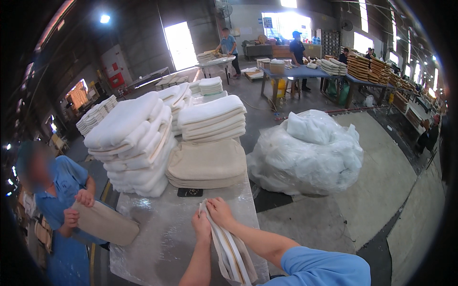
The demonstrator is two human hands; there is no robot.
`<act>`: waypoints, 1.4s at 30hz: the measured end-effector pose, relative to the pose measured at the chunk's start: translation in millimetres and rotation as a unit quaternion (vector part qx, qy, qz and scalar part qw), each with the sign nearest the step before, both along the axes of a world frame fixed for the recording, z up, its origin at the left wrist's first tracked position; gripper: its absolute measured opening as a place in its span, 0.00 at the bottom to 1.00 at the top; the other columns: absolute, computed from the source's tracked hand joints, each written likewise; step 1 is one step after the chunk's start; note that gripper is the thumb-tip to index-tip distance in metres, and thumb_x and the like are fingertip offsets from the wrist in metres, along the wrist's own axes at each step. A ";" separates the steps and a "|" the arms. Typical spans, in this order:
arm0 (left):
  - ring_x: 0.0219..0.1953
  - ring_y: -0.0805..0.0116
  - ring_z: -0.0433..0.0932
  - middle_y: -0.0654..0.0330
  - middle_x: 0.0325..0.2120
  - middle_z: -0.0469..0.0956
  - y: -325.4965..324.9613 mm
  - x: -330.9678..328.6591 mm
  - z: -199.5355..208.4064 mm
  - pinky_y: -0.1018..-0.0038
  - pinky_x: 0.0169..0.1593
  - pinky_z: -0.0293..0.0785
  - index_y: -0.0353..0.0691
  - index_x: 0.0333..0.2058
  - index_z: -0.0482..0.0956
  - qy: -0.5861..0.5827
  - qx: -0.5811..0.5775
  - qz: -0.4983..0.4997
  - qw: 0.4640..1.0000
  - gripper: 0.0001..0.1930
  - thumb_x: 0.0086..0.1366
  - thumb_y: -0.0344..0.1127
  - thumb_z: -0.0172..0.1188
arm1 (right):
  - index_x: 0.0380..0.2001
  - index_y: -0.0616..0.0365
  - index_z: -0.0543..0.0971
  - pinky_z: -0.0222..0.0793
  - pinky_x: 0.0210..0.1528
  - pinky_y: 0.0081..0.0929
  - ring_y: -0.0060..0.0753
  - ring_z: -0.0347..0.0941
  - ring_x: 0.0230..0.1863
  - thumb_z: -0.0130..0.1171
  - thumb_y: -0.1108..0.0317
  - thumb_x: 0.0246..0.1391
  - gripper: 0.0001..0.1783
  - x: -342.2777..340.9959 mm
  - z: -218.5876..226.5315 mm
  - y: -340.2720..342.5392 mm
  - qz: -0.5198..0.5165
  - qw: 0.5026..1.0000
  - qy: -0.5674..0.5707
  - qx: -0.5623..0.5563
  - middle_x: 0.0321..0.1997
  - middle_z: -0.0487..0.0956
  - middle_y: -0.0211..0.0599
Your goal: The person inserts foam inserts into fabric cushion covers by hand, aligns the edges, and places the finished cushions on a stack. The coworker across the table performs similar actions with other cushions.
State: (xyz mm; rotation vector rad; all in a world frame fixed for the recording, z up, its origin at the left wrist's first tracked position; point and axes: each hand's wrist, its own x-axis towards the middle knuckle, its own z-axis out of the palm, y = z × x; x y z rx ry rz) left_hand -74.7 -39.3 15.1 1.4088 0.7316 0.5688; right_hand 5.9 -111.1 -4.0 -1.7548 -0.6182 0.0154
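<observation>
My left hand (201, 225) and my right hand (219, 212) are close together at the front of the table, both closed on the far end of a beige cushion cover (220, 255). The cover hangs toward me on its edge. White material and a thin yellowish strip show along its long open side. Just beyond my hands lies a small black flat object (190, 192). Behind that sits a stack of beige cushions (206, 164), with white-topped padded pieces (212, 114) piled further back. My fingertips are partly hidden by the cloth.
Tall piles of folded white padding (129, 128) stand on the plastic-covered table (157, 243). At the left a co-worker in blue holds another beige cushion (102, 221). A large plastic-wrapped white bundle (310, 155) rests on the floor at right. Blue work tables (298, 71) stand further back.
</observation>
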 end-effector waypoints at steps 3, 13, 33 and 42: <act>0.46 0.63 0.82 0.52 0.45 0.85 3.4 3.1 -3.7 0.65 0.51 0.76 0.29 0.53 0.83 0.002 -0.010 -0.008 1.000 0.17 0.75 0.35 0.53 | 0.52 0.58 0.85 0.75 0.55 0.44 0.56 0.79 0.52 0.59 0.61 0.68 0.17 3.2 -2.7 -0.7 -0.001 1.000 0.004 0.006 0.49 0.82 0.51; 0.39 0.67 0.81 0.52 0.36 0.86 39.3 -1.6 -15.7 0.64 0.46 0.76 0.28 0.46 0.85 0.081 0.061 -0.009 0.995 0.16 0.74 0.37 0.57 | 0.53 0.53 0.85 0.76 0.57 0.44 0.54 0.81 0.53 0.63 0.55 0.64 0.20 40.1 32.9 7.2 0.179 0.972 -0.017 -0.154 0.52 0.83 0.50; 0.29 0.49 0.81 0.47 0.28 0.83 44.5 -19.6 33.1 0.60 0.38 0.75 0.37 0.39 0.85 0.158 0.357 -0.060 0.919 0.11 0.70 0.40 0.64 | 0.50 0.55 0.87 0.73 0.60 0.41 0.49 0.79 0.56 0.62 0.67 0.66 0.12 0.7 2.3 4.3 0.048 0.993 -0.104 -0.001 0.54 0.86 0.39; 0.35 0.46 0.84 0.51 0.31 0.84 46.9 -11.0 36.1 0.56 0.40 0.78 0.41 0.38 0.87 0.146 0.489 -0.034 0.859 0.07 0.66 0.37 0.66 | 0.52 0.51 0.85 0.73 0.58 0.41 0.48 0.77 0.53 0.65 0.69 0.62 0.15 5.0 3.1 9.8 0.068 0.986 -0.150 0.012 0.54 0.86 0.37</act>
